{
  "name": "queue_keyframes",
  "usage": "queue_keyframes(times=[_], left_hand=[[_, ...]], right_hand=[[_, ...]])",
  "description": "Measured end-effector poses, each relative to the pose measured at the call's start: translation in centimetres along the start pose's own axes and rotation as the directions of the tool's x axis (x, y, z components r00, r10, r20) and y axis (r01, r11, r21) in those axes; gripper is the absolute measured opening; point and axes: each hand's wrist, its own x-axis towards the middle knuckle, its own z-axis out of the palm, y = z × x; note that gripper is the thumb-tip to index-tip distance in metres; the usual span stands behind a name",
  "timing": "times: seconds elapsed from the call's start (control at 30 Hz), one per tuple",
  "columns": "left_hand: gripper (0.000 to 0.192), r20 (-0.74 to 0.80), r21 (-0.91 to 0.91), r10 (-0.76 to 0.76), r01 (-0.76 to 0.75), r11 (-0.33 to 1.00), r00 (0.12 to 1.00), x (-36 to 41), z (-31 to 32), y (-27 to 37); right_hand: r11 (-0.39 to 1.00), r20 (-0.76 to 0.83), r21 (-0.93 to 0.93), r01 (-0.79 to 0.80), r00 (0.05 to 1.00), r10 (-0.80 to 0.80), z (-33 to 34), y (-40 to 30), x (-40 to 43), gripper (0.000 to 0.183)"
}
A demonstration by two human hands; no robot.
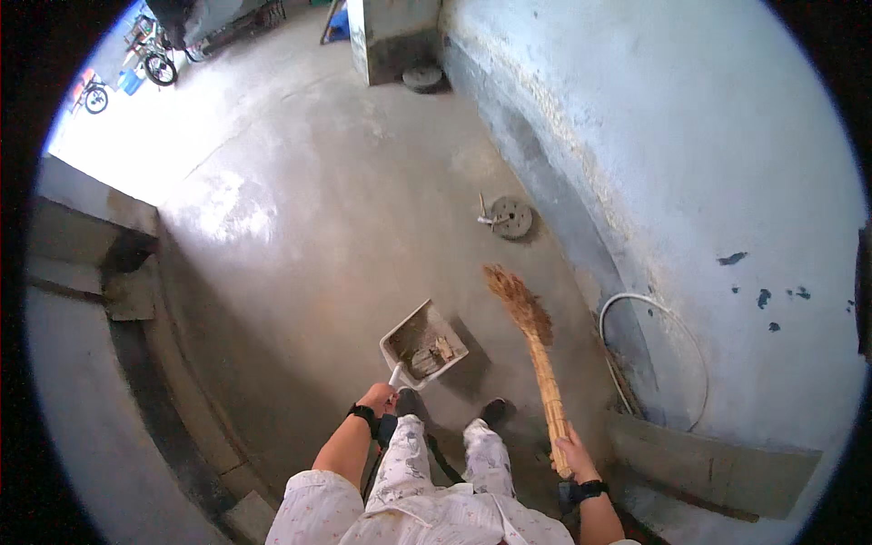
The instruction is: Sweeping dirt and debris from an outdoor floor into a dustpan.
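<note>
My left hand [379, 398] grips the pale handle of a white long-handled dustpan [424, 344] in front of my feet. Grey and brown scraps of debris [430, 357] lie in the pan. My right hand [576, 455] is closed around the bound stalk handle of a straw hand broom [543, 368]. The broom's reddish-brown bristles [518, 296] point away from me, to the right of the dustpan. Whether they touch the floor, I cannot tell.
A round grey disc [512, 218] with a stick-like piece rests near the right wall [695, 170]. Another disc [422, 78] lies by the pillar [395, 41]. A white hose [671, 317] loops against the wall above a board [715, 456]. Wheeled vehicles [160, 68] stand far left.
</note>
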Motion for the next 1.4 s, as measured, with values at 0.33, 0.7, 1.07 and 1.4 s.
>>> queue_keyframes(times=[0.33, 0.7, 1.07, 1.4], left_hand=[[0.015, -0.057, -0.842, -0.461, 0.205, 0.499, 0.886, -6.8, -10.2, 9.1], [0.013, 0.0, -0.993, -0.166, 0.02, 0.115, 0.986, -11.9, -14.0, 11.1], [0.013, -0.206, -0.978, -0.263, -0.192, 0.08, 0.943, -13.0, -14.6, 15.9], [0.01, -0.191, -0.938, -0.347, -0.275, -0.211, 0.918, -14.0, -14.8, 19.0]], right_hand=[[0.943, -0.092, -0.332, 0.035, 0.993, -0.069, -5.0, -13.1, 4.7, 0.031], [0.6, 0.148, -0.788, 0.141, 0.988, -0.038, 1.3, -30.2, 18.4, 0.03], [0.755, 0.148, -0.653, 0.062, 0.988, 0.047, 5.7, -35.8, 13.2, 0.026], [0.883, 0.193, -0.47, -0.015, 0.974, 0.119, 7.4, -41.9, 22.2, 0.019]])
